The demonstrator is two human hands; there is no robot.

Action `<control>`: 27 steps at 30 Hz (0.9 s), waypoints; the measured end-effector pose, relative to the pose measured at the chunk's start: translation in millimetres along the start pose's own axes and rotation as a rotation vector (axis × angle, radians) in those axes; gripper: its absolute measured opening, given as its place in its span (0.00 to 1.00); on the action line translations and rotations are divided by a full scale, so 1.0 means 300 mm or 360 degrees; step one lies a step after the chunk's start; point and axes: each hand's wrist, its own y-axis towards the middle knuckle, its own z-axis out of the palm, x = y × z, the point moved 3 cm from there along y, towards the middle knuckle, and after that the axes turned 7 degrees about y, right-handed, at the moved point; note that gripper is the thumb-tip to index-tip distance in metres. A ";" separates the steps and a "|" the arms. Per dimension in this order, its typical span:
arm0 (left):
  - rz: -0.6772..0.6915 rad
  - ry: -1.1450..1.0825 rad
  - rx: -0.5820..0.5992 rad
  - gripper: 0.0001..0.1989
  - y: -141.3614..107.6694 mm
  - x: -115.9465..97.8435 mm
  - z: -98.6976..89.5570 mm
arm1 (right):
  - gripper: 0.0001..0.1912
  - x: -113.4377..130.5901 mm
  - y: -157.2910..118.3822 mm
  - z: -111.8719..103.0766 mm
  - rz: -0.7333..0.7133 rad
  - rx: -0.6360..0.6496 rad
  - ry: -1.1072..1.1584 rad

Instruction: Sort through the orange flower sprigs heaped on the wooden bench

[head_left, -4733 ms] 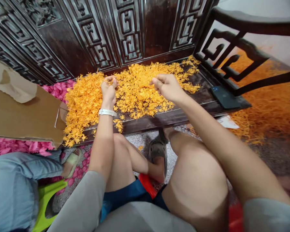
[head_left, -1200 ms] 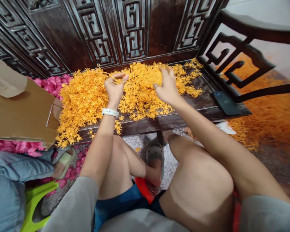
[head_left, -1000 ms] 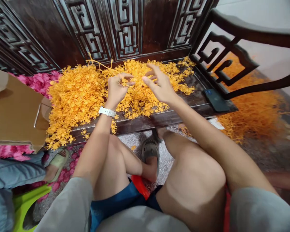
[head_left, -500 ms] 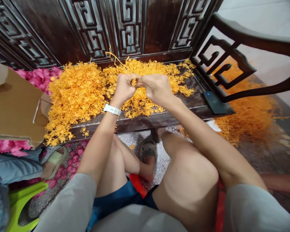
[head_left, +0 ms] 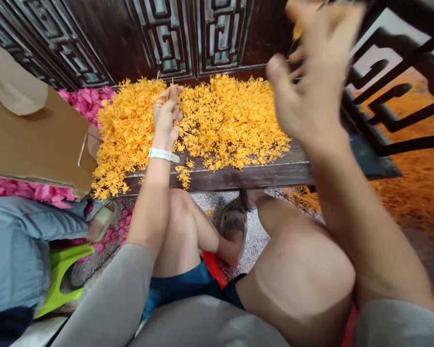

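Raised at the upper right is my right hand (head_left: 313,91), smeared by motion. Its fingers are bent, with the thumb apart, and a blurred orange piece (head_left: 297,30) shows among them. My left hand (head_left: 165,113), with a white watch strap at the wrist, is over the orange heap. Its curled fingers hold a thin orange stem (head_left: 168,94). Orange plastic flower pieces (head_left: 235,120) lie spread across the dark wooden bench (head_left: 253,177) between my hands. A denser heap of stemmed orange pieces (head_left: 121,130) is left of my left hand.
A cardboard box (head_left: 39,140) stands at the left among pink flower pieces (head_left: 88,103). A carved wooden backrest (head_left: 169,43) rises behind the bench, with an openwork armrest (head_left: 394,96) at the right. Another person's leg (head_left: 18,246) and a green stool (head_left: 63,274) are at lower left.
My hands, close together before, are now apart. The right has swung up and to the right; the left has shifted slightly left. The view has moved too.
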 end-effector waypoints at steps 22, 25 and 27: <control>-0.0109 -0.0431 0.0335 0.38 -0.104 -0.102 0.165 | 0.27 -0.092 -0.020 0.135 -0.0057 0.0586 0.0709; 0.0085 -0.0162 0.0370 0.42 -0.107 -0.101 0.176 | 0.24 -0.070 -0.061 0.171 -0.0183 0.0767 0.0637; 0.0115 -0.0164 0.0395 0.45 -0.110 -0.085 0.219 | 0.22 -0.079 -0.097 0.230 -0.0172 0.0810 0.0604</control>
